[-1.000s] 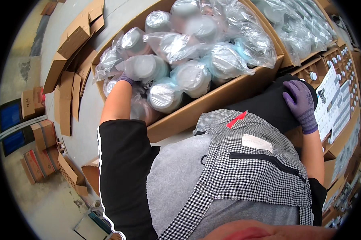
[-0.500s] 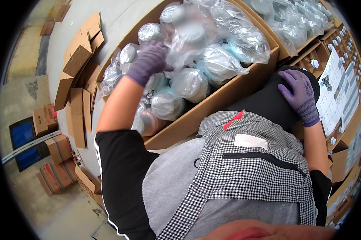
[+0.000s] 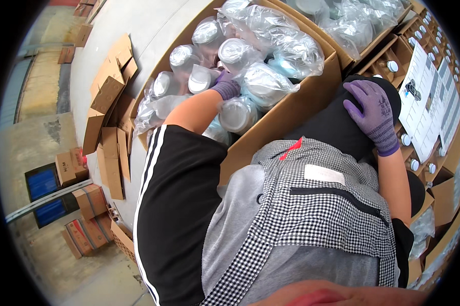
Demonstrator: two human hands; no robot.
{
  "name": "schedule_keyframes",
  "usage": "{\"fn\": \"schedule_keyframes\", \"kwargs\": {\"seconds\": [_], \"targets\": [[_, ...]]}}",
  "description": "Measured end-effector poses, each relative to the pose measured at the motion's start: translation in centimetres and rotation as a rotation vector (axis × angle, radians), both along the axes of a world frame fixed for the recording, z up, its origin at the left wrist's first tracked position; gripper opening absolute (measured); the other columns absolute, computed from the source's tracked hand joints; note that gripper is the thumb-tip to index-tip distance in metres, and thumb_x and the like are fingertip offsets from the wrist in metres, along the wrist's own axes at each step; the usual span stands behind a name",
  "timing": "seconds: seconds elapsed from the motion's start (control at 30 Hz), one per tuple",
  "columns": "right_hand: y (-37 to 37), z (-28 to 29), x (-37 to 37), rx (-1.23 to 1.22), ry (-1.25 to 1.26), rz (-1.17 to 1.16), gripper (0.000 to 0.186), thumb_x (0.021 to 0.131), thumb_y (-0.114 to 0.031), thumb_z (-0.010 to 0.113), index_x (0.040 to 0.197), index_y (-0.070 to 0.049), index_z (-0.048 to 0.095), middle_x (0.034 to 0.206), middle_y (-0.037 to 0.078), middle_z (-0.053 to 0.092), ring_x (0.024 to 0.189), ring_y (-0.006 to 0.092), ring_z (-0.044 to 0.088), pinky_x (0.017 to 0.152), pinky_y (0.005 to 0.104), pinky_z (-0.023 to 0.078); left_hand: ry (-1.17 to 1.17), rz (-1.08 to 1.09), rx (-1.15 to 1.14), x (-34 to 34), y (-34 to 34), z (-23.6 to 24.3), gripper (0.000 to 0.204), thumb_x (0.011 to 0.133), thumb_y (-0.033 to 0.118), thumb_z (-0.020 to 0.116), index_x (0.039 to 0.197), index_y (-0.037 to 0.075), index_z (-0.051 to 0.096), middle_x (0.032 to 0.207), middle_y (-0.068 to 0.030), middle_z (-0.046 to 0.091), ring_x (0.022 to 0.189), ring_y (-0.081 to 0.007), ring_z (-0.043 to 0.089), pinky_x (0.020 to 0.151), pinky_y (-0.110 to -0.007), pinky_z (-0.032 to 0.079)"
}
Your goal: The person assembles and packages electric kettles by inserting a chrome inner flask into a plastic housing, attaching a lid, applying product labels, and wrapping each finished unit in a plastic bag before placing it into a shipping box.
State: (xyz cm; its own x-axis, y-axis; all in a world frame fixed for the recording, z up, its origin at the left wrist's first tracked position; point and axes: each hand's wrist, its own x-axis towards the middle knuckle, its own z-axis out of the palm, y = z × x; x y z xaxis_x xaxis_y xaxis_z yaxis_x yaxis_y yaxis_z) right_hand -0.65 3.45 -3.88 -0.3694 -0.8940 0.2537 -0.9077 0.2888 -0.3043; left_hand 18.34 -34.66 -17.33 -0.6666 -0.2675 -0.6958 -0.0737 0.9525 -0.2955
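My left hand point(image 3: 224, 85) in a purple glove reaches down among bagged cylindrical containers point(image 3: 238, 113) in a cardboard box point(image 3: 280, 113); its fingers are mostly hidden, so what they hold is unclear. The containers have pale round tops under crinkled clear plastic, some with bluish tints. My right hand point(image 3: 368, 112), also gloved, rests open on my dark-trousered knee point(image 3: 326, 120), thumb apart from the fingers, beside printed paper sheets point(image 3: 420, 102).
A second box point(image 3: 346, 55) of bagged items stands behind. At right, divided cartons point(image 3: 393, 51) hold white-capped bottles point(image 3: 392, 66). Flattened cardboard point(image 3: 105, 92) lies on the pale floor at left, near stacked cartons point(image 3: 89, 199).
My left hand moved up from the box's near-left part, then pushed deeper among the middle containers, its fingers becoming hidden. The view has shifted; my right hand stays on my knee.
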Motion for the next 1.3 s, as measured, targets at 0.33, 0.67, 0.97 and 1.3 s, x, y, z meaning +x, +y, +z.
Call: {"fn": "schedule_keyframes", "kwargs": {"seconds": [0.33, 0.67, 0.97, 1.3], "targets": [[0.7, -0.3, 0.0, -0.018, -0.041, 0.030, 0.038, 0.086, -0.026, 0.069, 0.119, -0.007, 0.067, 0.114, 0.012, 0.066, 0.113, 0.0326, 0.060, 0.104, 0.0447, 0.044, 0.213, 0.630, 0.488, 1.9, -11.6, 11.7, 0.039, 0.094, 0.038, 0.060, 0.112, 0.006, 0.072, 0.100, -0.0073, 0.072, 0.086, -0.0136, 0.066, 0.076, -0.032, 0.054], [-0.2, 1.2, 0.9, 0.030, -0.025, 0.020, 0.038, 0.086, -0.026, 0.069, 0.119, -0.008, 0.067, 0.115, 0.013, 0.066, 0.113, 0.0325, 0.060, 0.104, 0.0451, 0.044, -0.124, 0.598, 0.331, 9.2, -12.5, 2.3, 0.036, 0.094, 0.036, 0.059, 0.109, 0.005, 0.071, 0.098, -0.0076, 0.071, 0.087, -0.0154, 0.066, 0.077, -0.032, 0.054], [-0.4, 0.9, 1.0, 0.000, -0.004, 0.016, 0.038, 0.086, -0.027, 0.069, 0.119, -0.008, 0.067, 0.114, 0.013, 0.066, 0.112, 0.0329, 0.060, 0.103, 0.0446, 0.044, 0.220, 0.803, 0.560, 11.5, -14.6, 4.7, 0.034, 0.094, 0.034, 0.057, 0.106, 0.005, 0.071, 0.097, -0.0079, 0.070, 0.088, -0.0170, 0.067, 0.078, -0.033, 0.054], [-0.8, -0.1, 0.4, -0.094, -0.131, 0.144, 0.038, 0.088, -0.024, 0.069, 0.121, -0.005, 0.065, 0.116, 0.014, 0.066, 0.115, 0.0312, 0.061, 0.102, 0.0410, 0.047, 1.307, 1.018, 1.148, 24.0, -19.3, 16.5, 0.032, 0.096, 0.032, 0.056, 0.106, 0.005, 0.069, 0.098, -0.0087, 0.069, 0.091, -0.0192, 0.066, 0.081, -0.034, 0.053]]}}
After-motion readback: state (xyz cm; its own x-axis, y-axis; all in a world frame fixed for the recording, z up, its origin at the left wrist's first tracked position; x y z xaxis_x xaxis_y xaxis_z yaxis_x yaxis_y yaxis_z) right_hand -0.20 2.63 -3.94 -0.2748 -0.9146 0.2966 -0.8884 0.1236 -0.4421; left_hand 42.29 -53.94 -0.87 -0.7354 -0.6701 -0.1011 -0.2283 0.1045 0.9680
